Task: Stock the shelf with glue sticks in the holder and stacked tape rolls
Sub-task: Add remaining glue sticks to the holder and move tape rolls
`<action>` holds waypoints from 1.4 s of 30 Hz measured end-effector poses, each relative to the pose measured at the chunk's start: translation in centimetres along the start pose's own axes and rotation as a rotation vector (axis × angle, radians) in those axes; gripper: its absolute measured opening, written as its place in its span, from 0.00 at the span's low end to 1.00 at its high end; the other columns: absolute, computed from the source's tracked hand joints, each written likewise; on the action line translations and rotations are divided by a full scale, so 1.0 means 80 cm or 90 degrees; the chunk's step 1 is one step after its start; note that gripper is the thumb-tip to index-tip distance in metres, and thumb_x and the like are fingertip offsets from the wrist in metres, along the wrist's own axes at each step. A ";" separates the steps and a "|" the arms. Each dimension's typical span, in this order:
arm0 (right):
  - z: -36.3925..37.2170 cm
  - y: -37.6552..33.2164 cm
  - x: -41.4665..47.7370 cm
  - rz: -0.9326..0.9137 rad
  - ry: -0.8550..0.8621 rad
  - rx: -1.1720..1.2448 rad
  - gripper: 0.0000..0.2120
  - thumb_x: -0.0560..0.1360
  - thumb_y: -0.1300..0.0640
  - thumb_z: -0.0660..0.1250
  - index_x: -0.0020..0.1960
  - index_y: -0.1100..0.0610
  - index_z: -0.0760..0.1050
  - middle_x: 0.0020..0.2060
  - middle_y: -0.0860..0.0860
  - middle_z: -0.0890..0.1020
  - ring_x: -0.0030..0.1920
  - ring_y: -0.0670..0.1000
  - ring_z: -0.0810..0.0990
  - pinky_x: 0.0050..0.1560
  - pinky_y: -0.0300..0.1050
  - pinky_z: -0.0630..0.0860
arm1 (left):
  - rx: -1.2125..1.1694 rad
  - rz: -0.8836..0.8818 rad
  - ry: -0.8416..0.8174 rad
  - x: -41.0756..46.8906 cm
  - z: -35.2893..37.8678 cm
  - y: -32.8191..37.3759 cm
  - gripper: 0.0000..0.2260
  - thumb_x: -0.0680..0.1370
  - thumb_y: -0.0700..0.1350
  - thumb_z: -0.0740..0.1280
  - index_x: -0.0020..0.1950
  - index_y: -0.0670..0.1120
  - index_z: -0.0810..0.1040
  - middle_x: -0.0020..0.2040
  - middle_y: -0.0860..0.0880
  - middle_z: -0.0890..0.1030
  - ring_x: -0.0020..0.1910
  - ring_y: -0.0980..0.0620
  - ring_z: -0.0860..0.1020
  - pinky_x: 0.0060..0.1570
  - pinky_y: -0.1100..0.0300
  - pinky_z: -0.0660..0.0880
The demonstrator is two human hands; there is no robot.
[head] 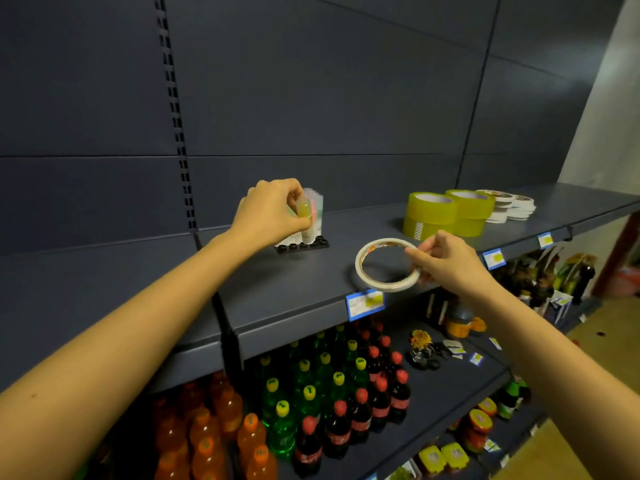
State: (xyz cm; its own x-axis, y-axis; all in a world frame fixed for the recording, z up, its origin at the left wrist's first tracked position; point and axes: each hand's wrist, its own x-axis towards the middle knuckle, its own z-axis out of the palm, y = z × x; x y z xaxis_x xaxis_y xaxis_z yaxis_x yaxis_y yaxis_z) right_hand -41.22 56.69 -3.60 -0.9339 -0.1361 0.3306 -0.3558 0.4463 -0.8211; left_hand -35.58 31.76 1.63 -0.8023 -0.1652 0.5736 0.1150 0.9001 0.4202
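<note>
Left hand [273, 211] pinches a glue stick [306, 216] at the holder [302, 244]; right hand [446, 261] grips a tape roll [388, 266]. Yellow rolls [446, 213] stand stacked; both await placing.

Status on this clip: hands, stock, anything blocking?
Left hand pinches glue stick at the black holder. Right hand holds thin white tape roll over the shelf front. Yellow tape stacks stand clear, further right.

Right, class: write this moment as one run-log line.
left hand: grips glue stick at holder | right hand: pinches thin tape roll over shelf | yellow tape rolls: stacked
</note>
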 end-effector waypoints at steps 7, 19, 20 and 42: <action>-0.013 0.019 0.091 -0.037 -0.018 -0.044 0.11 0.75 0.56 0.68 0.40 0.56 0.68 0.32 0.55 0.82 0.27 0.49 0.78 0.30 0.39 0.73 | 0.142 0.009 -0.018 0.064 0.054 -0.006 0.09 0.72 0.51 0.71 0.48 0.48 0.79 0.50 0.53 0.76 0.44 0.52 0.73 0.43 0.58 0.66; 0.009 0.042 0.176 -0.086 -0.105 0.060 0.10 0.75 0.59 0.69 0.40 0.57 0.68 0.29 0.54 0.79 0.19 0.40 0.75 0.23 0.30 0.70 | 0.455 0.105 -0.036 0.099 0.096 -0.005 0.13 0.78 0.52 0.61 0.55 0.44 0.76 0.51 0.48 0.74 0.54 0.47 0.73 0.43 0.57 0.63; 0.010 0.042 0.180 -0.092 -0.112 0.062 0.11 0.75 0.59 0.69 0.40 0.57 0.67 0.29 0.54 0.79 0.20 0.40 0.75 0.23 0.30 0.70 | 0.538 0.140 -0.043 0.101 0.099 -0.002 0.15 0.79 0.52 0.59 0.58 0.43 0.75 0.54 0.47 0.74 0.55 0.47 0.72 0.44 0.57 0.62; -0.090 0.051 0.267 -0.182 -0.167 0.065 0.08 0.76 0.54 0.68 0.42 0.56 0.70 0.29 0.52 0.81 0.29 0.46 0.78 0.40 0.43 0.77 | 0.661 -0.022 -0.081 0.119 0.142 0.099 0.17 0.81 0.48 0.53 0.67 0.46 0.70 0.61 0.46 0.75 0.61 0.45 0.73 0.53 0.52 0.70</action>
State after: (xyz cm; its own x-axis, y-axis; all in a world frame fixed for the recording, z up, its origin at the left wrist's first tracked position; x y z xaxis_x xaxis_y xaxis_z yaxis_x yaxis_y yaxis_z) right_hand -62.35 61.94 3.46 -0.7692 -0.4696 0.4333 -0.5923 0.2697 -0.7592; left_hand -48.95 41.90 2.45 -0.8580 -0.2085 0.4695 -0.4210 0.8092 -0.4099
